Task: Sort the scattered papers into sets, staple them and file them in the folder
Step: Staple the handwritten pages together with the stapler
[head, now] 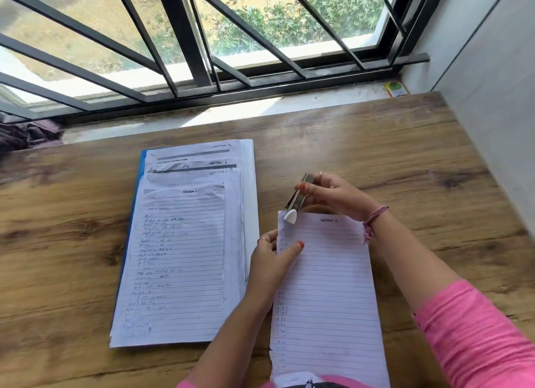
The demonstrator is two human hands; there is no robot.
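Wooden desk (376,144): right hand (333,195) grips stapler (298,198); left hand (275,257) pinches sheet (330,286).

Home study: wooden desk (376,144), barred window (185,40)

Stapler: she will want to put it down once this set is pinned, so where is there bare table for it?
Bare table lies beyond the right hand, up to the window sill and wall. Another patch is left of the folder. The strip between the folder's paper pile and the lined sheets is crowded by the left hand.
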